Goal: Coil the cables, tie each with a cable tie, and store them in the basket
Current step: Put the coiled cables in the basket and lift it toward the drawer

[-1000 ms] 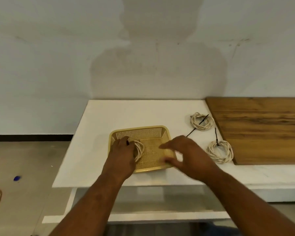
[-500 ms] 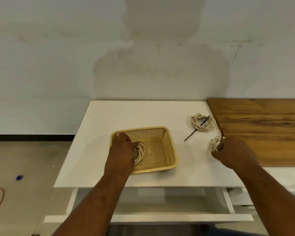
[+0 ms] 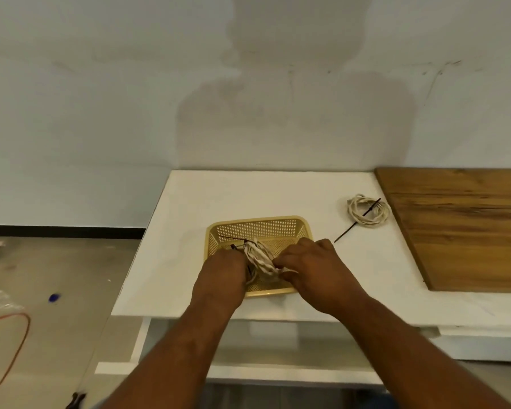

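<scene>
Head view: right hand [image 3: 316,267] pinches coil [image 3: 260,258] over basket [image 3: 260,219]; left hand [image 3: 224,273] inside basket, grip cannot be told.

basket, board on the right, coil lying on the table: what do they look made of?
Basket: likely moulded plastic, tan and matte, with a regular grid of small holes and a rounded rim.
Board: wood or wood veneer, brown with visible grain streaks and a low sheen.
Coil: off-white cord that looks twisted, possibly fabric-covered; too small to be sure.
</scene>
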